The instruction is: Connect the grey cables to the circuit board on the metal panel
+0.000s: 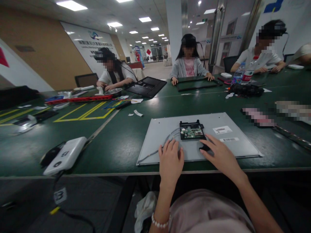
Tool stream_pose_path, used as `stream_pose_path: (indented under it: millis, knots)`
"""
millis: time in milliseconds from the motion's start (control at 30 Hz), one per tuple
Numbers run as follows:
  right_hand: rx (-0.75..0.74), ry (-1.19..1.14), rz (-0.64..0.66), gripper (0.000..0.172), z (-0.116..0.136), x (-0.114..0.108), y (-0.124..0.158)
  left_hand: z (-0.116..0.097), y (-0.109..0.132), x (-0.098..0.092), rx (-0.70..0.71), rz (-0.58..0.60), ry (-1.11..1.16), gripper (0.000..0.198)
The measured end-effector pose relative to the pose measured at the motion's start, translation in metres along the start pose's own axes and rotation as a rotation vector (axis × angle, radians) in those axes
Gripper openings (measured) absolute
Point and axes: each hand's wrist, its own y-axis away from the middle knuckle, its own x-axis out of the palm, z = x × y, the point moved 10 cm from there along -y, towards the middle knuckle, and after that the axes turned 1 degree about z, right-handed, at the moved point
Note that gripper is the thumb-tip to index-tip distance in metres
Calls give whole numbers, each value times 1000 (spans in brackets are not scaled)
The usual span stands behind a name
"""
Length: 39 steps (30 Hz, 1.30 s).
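Observation:
A flat grey display panel lies back side up on the green table before me. Near its middle sits a green circuit board in a black frame, with thin grey cables running off to the left. My left hand rests over the panel's near edge and the cables, its fingers slightly spread and nothing visible in them. To the right of the board, my right hand reaches in with fingers apart. A small black piece shows between its thumb and fingers; whether they touch it is unclear.
A white power bank-like device with a cable lies left at the table edge. Across the table, one person holds a black frame; another sits by a black plastic housing. Bottles and a pixelated pink item are at right.

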Motion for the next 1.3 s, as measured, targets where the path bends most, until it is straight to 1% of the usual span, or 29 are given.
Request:
stream_pose_path:
  millis: [300, 467, 633, 867, 967, 1067, 1200, 1300]
  knots:
    - [23, -55, -31, 33, 1, -6, 0, 0, 0, 1, 7, 1, 6, 31]
    - [39, -83, -39, 31, 0, -8, 1, 0, 0, 1, 7, 2, 10, 32]
    - [40, -86, -30, 34, 0, -7, 1, 1, 0, 1, 1, 9, 7, 32]
    - [60, -143, -40, 47, -4, -8, -1, 0, 1, -1, 1, -2, 19, 32]
    - [32, -149, -40, 51, -3, -7, -3, 1, 1, -1, 0, -5, 24, 32]
    - [-10, -142, -6, 51, 0, -3, -3, 2, 1, -1, -1, -10, 42, 31]
    - [-28, -103, 15, 50, 3, -2, -1, 5, 0, -6, -9, -51, 129, 31]
    - [-36, -68, 18, 50, 5, -1, 0, 11, -10, -14, -8, -65, 224, 30]
